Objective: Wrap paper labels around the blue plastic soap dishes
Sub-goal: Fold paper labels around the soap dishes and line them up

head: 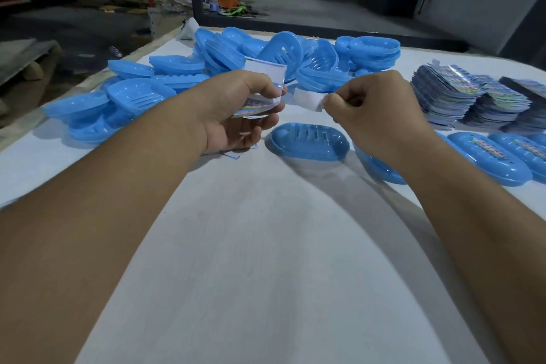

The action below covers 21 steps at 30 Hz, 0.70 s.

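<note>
A heap of blue soap dishes (177, 80) crowds the far left of the white table (266, 245), near its left edge; the left hand (233, 115) curls round a printed label (260, 91), bent and raised above the table; the right hand (378, 115) pinches a small white strip (308, 99), likely the backing peeling off; I'd pull it off slowly, keeping the label flat and clear of the fingers. One bare dish (310, 142) lies upside down just below both hands, ready to wrap; right of it lie labelled dishes (490, 156), behind them label stacks (461, 94). The near tabletop gives open working room.
</note>
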### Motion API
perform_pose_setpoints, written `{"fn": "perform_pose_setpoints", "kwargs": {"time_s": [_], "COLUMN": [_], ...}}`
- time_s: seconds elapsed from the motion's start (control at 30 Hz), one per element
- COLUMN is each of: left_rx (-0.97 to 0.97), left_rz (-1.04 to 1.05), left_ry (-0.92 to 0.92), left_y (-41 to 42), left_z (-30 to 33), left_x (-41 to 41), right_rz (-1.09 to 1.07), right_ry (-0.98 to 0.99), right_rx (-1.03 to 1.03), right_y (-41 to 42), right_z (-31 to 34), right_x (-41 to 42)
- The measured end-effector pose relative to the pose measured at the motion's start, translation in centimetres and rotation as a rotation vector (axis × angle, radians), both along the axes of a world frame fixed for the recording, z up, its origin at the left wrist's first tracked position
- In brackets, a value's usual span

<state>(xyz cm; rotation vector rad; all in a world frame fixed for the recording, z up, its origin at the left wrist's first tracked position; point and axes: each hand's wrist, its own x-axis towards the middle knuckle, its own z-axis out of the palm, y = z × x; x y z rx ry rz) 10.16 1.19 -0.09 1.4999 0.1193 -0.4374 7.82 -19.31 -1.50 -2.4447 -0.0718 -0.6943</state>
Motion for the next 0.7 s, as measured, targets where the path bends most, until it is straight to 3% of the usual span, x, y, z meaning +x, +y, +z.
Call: {"fn": "perform_pose_setpoints", "kwargs": {"time_s": [0.7], "left_rx": [-0.231], "left_rz": [0.01], "left_ry": [0.097], "left_y": [0.54], "left_z": [0.12], "left_x": [0.18], "right_rz": [0.008], "right_ry": [0.019], "right_rx": [0.006], "right_y": [0.11], "right_z": [-0.04], "right_x": [-0.05]}}
